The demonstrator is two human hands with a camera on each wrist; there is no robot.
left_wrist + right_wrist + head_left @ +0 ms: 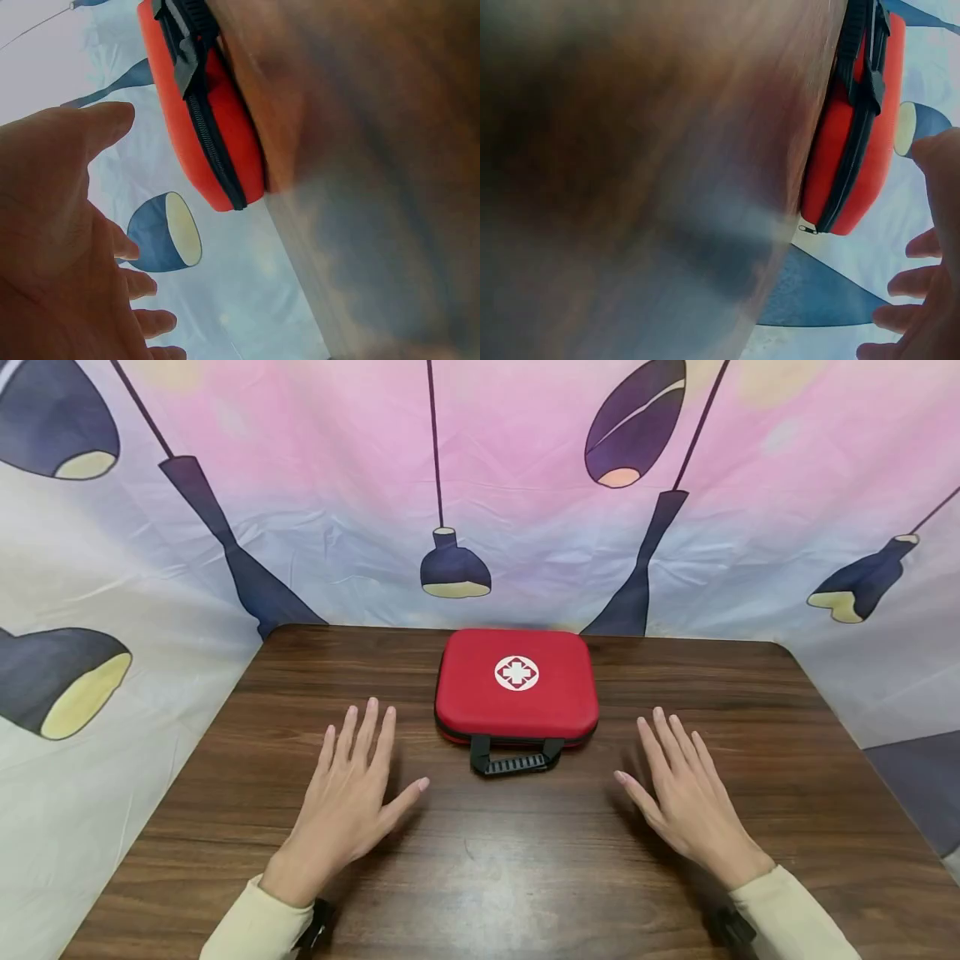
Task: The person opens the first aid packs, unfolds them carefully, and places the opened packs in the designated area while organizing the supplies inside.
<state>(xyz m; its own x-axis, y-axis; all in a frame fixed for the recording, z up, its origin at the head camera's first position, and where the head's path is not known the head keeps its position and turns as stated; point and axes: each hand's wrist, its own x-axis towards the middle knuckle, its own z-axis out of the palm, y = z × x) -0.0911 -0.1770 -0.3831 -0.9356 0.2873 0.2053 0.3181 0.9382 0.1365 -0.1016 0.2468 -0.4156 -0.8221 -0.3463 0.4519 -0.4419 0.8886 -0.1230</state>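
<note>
The left hand (348, 797) lies palm-down over the dark wood-grain table (525, 877), fingers straight and spread, holding nothing; the right hand (686, 793) mirrors it on the other side, likewise flat, spread and empty. Between them and a little farther back sits the red hard-shell first-aid case with a white cross emblem (517, 685), flat on its back, closed as far as the head view shows, its black plastic carry handle (516, 762) pointing toward the person. Both hands are near the case but apart from it.

As a judgement: the case looks smooth and rounded, so a grab at its sides from these flat positions could let it slide back toward the draped cloth printed with dark hanging lamps (457, 493), since nothing braces it from behind. Pulling only on the handle might tilt the case up rather than draw it level.

The wrist views are blurred over most of the table surface. From the left wrist the black zipper (214, 150) runs along the case's edge, but where its pulls sit is hard to tell. The case's far side and its contents are hidden, and both sleeves are cut off by the frame's lower edge.
</note>
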